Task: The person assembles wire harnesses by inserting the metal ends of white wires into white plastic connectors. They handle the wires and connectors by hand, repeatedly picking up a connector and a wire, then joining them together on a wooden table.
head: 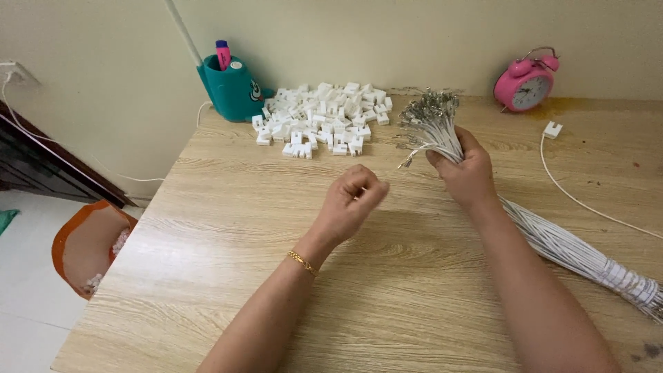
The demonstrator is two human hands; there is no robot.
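Right hand [468, 174] grips the white wire bundle [552, 238] near its metal terminals [431, 109]; left hand [353, 200], fingers pinched shut, apparently draws one wire, short of the white connector pile [324, 117].

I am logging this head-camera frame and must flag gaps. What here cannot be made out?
- Left hand: fingers curled shut; whether they pinch anything is hidden.
- Wire bundle in the right hand: its far end is cut off by the right edge.
- Metal tips: too small to tell their shape.
- White cable: runs out of frame at the right.
- Orange bag beside the table: contents partly hidden.
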